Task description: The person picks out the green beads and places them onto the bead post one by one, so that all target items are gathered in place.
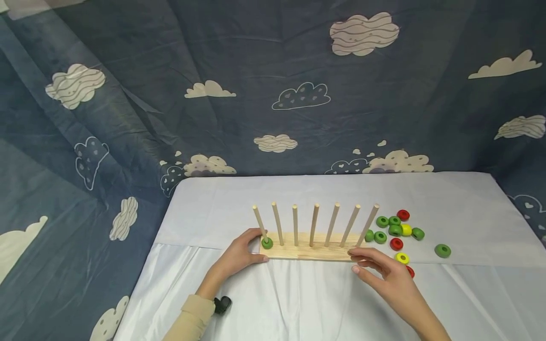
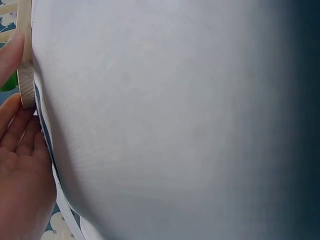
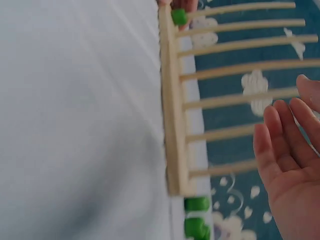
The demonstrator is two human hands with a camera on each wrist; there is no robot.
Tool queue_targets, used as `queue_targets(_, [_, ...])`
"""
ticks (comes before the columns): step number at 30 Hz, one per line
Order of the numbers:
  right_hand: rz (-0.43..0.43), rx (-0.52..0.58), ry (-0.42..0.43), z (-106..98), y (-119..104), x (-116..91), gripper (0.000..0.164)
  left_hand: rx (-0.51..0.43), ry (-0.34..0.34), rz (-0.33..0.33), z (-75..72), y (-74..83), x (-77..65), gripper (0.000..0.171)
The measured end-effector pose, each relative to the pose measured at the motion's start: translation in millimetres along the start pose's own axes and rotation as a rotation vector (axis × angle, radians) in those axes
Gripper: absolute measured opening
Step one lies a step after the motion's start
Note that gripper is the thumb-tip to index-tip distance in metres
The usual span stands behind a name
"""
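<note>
A pale wooden peg board [image 1: 315,253] with a row of several upright pegs lies on the white cloth. One green bead [image 1: 267,243] sits at the foot of its leftmost peg. My left hand [image 1: 239,255] holds the board's left end, thumb at the front edge and fingers behind; in the left wrist view the board's end [image 2: 27,82] lies between thumb and fingers. Over the board's right end, my right hand [image 1: 381,272] hovers with fingers loosely bent. The right wrist view shows that hand [image 3: 295,150] with nothing in it, beside the pegs.
Loose beads lie right of the board: several green ones [image 1: 380,237], red ones [image 1: 396,244] and yellow ones [image 1: 402,258]. One green bead [image 1: 442,250] lies farther right. A dark cloud-patterned cloth [image 1: 256,57] hangs behind the table. A small black object [image 1: 222,304] is beside the left wrist.
</note>
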State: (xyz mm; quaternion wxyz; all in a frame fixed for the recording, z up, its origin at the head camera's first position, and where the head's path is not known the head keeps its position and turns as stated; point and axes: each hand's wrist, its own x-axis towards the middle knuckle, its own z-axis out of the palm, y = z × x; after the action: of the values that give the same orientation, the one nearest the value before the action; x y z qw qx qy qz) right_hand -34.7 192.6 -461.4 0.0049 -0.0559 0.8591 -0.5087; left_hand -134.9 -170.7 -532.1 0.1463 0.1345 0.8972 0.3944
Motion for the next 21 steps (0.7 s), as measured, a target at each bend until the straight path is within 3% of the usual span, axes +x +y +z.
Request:
queue_targets(10, [0.07,0.123,0.141,-17,28,-20,0.036,0.006,0.003,-0.008,0.3,1.5,-1.1,0.073])
queue_targets(17, [0.118,0.038,0.215,-31,43,-25,0.038,0.008,0.006,-0.005,0.9,0.8,-0.7,0.073])
queue_targets(21, [0.2,0.009,0.258,-39,52,-27,0.042,0.003,0.007,0.001,1.0,1.0,-0.3,0.073])
